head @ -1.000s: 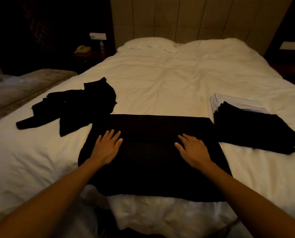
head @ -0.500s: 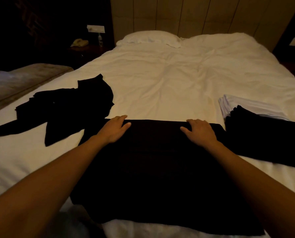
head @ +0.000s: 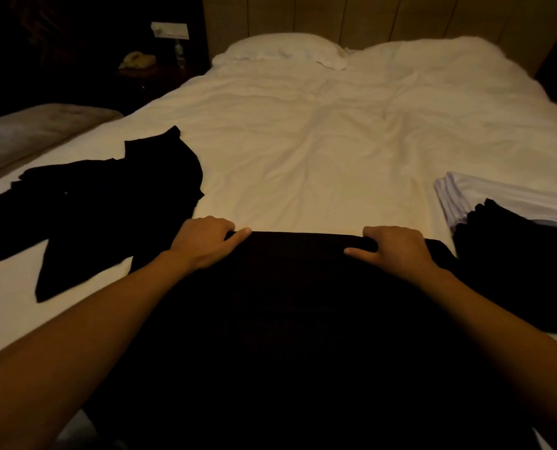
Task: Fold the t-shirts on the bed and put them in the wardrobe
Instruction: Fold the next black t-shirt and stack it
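A black t-shirt (head: 303, 319) lies flat across the near end of the white bed (head: 319, 151). My left hand (head: 205, 243) grips its far edge at the left, fingers curled over the fabric. My right hand (head: 397, 246) grips the same far edge at the right, thumb on top. An unfolded black t-shirt (head: 101, 196) lies crumpled to the left. To the right sits a folded pile: black t-shirts (head: 524, 264) over a white one (head: 485, 199). No wardrobe is in view.
A pillow (head: 280, 51) lies at the headboard. A dark nightstand with a telephone (head: 137, 60) and a bottle (head: 179, 50) stands at the back left. A grey bench or couch (head: 33, 134) runs along the bed's left side.
Both hands slid from the middle of the flat t-shirt up to its far edge and curled round it. The camera has moved forward over the bed.
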Demonstrator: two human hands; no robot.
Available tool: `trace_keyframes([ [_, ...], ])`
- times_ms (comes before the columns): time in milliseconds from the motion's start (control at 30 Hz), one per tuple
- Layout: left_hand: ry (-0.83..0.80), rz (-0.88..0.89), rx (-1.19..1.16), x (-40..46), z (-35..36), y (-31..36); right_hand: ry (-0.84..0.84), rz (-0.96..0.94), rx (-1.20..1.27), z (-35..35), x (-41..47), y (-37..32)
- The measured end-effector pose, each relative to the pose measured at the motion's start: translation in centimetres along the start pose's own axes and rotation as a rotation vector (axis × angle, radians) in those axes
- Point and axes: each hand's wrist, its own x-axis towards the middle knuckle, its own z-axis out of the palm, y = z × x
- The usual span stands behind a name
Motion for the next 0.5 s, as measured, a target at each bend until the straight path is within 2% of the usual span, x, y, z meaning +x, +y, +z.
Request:
trace_keyframes([
  [167,0.189,0.029,0.114,2.6,-1.9,-0.1,0.166,-0.012,-0.013,-1.4,2.6,1.1],
  [500,0.287,0.097,0.082,6.5,-4.4,-0.5,0.293,0.06,-0.018,-3.6,5.3,1.9],
])
